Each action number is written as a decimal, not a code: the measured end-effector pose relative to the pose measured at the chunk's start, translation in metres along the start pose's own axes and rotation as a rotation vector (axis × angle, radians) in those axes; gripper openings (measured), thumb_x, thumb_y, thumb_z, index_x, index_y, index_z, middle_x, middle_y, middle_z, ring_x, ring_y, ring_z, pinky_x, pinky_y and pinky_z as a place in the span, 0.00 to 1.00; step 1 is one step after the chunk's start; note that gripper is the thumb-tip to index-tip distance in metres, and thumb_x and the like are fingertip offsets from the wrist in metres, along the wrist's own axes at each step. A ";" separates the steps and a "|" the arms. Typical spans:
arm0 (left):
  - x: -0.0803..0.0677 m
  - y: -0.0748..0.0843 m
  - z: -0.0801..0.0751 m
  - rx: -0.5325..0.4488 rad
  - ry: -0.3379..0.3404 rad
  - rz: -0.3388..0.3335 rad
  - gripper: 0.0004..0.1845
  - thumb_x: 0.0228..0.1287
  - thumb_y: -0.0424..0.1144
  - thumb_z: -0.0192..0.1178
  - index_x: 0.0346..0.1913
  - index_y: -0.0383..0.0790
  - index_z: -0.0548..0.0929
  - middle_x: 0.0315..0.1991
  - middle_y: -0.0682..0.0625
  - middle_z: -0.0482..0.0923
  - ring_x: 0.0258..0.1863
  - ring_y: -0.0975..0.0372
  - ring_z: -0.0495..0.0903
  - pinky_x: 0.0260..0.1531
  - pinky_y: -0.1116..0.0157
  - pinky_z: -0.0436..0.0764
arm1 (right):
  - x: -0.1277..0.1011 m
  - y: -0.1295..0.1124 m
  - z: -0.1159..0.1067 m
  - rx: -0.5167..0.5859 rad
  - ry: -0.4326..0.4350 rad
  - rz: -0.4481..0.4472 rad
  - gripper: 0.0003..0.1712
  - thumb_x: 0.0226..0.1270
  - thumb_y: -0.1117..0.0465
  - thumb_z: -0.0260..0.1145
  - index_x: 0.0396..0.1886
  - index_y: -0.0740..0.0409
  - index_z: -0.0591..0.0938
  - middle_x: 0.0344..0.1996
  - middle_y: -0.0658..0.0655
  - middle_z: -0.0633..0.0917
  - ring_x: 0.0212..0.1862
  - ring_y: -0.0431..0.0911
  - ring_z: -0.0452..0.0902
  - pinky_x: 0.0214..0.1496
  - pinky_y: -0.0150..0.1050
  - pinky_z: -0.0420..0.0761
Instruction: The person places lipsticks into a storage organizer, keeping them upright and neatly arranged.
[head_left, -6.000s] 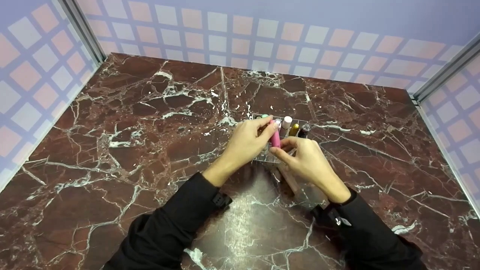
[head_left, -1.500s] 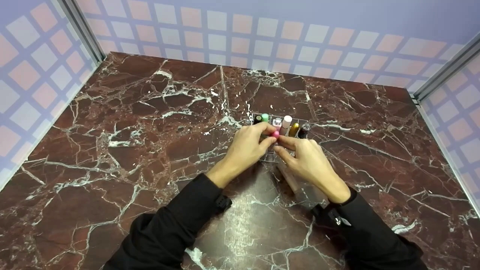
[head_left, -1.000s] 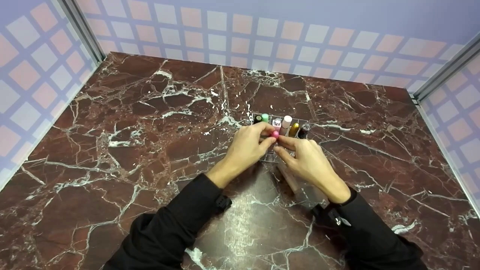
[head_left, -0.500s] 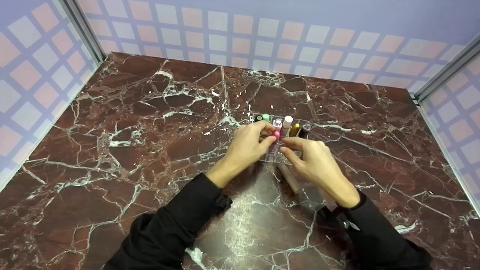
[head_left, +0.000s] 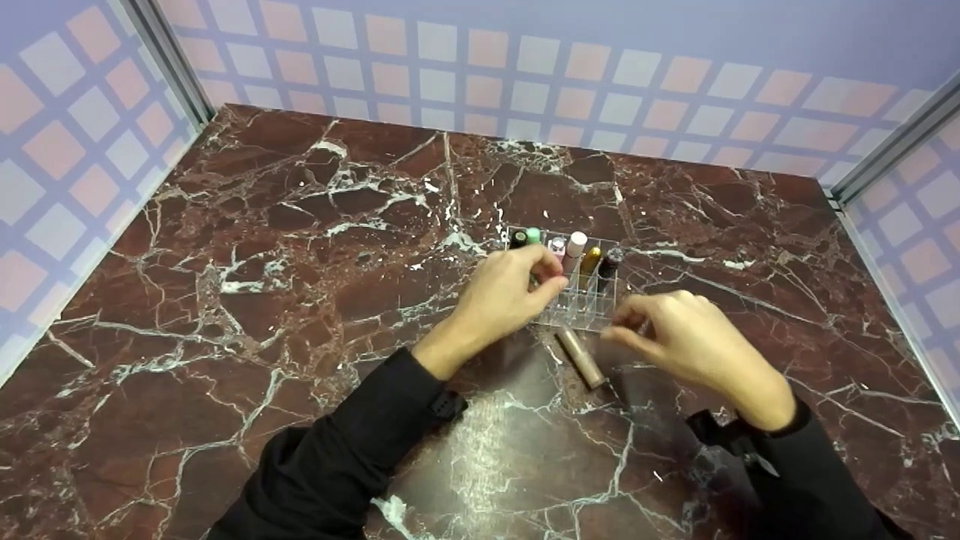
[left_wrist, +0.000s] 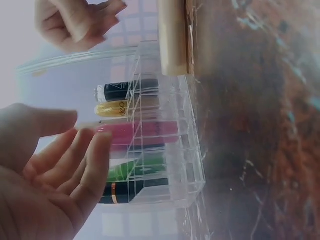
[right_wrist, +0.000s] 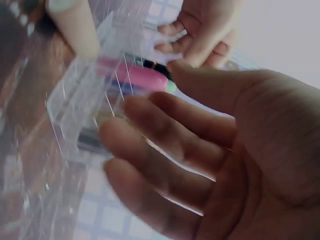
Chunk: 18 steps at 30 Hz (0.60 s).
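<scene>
A clear compartmented organizer [head_left: 604, 319] holds several small cosmetic bottles and tubes. A bright pink tube [left_wrist: 150, 131] stands inside it among them. My left hand [head_left: 504, 289] is over the organizer's left part, thumb and fingers apart and fingertips right at the pink tube's top. To the right of the organizer, my right hand [head_left: 694, 341] is raised with loosely bent fingers and nothing in them. The head view mostly hides the pink tube behind my left fingers; the right wrist view shows the pink tube [right_wrist: 142, 75] between other bottles.
A brownish-gold tube [head_left: 580, 358] lies on the marbled table [head_left: 300, 315] just in front of the organizer. In the back row are a green-capped bottle [head_left: 532, 235], a white-capped tube [head_left: 577, 244], a gold bottle [head_left: 591, 260] and a dark bottle [head_left: 611, 262]. Tiled panels surround the table.
Both hands held the pink tube above the organizer and lowered it in. The right hand has since let go and moved right; the left fingers have loosened from the tube.
</scene>
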<state>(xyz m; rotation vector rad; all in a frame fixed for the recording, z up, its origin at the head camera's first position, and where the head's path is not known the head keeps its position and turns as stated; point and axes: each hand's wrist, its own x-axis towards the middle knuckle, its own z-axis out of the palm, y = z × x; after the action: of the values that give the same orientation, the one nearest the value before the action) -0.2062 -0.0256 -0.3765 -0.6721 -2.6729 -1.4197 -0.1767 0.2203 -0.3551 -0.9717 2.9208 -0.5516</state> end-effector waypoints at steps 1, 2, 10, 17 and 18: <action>-0.001 0.001 0.001 0.004 -0.029 -0.007 0.05 0.70 0.36 0.65 0.45 0.39 0.84 0.37 0.50 0.86 0.32 0.65 0.82 0.37 0.71 0.83 | -0.003 0.002 -0.001 -0.009 -0.030 -0.004 0.11 0.66 0.51 0.73 0.38 0.54 0.87 0.29 0.49 0.89 0.26 0.36 0.81 0.30 0.35 0.85; -0.001 0.002 0.001 0.006 -0.062 -0.017 0.05 0.70 0.36 0.65 0.44 0.39 0.84 0.36 0.50 0.86 0.31 0.66 0.82 0.35 0.72 0.82 | -0.006 0.003 -0.001 -0.020 -0.057 -0.009 0.13 0.65 0.50 0.74 0.38 0.55 0.87 0.29 0.49 0.89 0.26 0.35 0.81 0.29 0.35 0.85; -0.006 0.004 0.005 0.095 -0.278 -0.058 0.08 0.71 0.40 0.64 0.44 0.38 0.86 0.28 0.53 0.82 0.18 0.68 0.73 0.16 0.73 0.74 | -0.010 0.006 0.011 -0.079 -0.170 0.001 0.17 0.58 0.46 0.77 0.38 0.52 0.89 0.31 0.49 0.90 0.24 0.35 0.80 0.26 0.39 0.83; -0.010 0.005 0.009 0.208 -0.438 -0.053 0.10 0.71 0.44 0.64 0.44 0.40 0.88 0.21 0.57 0.74 0.13 0.70 0.62 0.11 0.75 0.61 | -0.009 0.006 0.020 -0.084 -0.205 -0.039 0.23 0.56 0.45 0.78 0.48 0.51 0.88 0.29 0.48 0.89 0.22 0.33 0.76 0.25 0.36 0.81; -0.010 0.005 0.010 0.217 -0.464 -0.057 0.10 0.71 0.44 0.64 0.44 0.41 0.88 0.21 0.57 0.74 0.13 0.71 0.61 0.11 0.75 0.61 | -0.009 0.006 0.021 -0.084 -0.205 -0.042 0.23 0.56 0.45 0.79 0.47 0.51 0.88 0.28 0.47 0.88 0.22 0.33 0.76 0.25 0.36 0.81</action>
<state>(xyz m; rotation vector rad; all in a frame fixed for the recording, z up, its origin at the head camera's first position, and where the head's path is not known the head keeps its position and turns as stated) -0.1930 -0.0188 -0.3805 -1.0169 -3.1525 -1.0615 -0.1705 0.2233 -0.3777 -1.0325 2.7664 -0.3106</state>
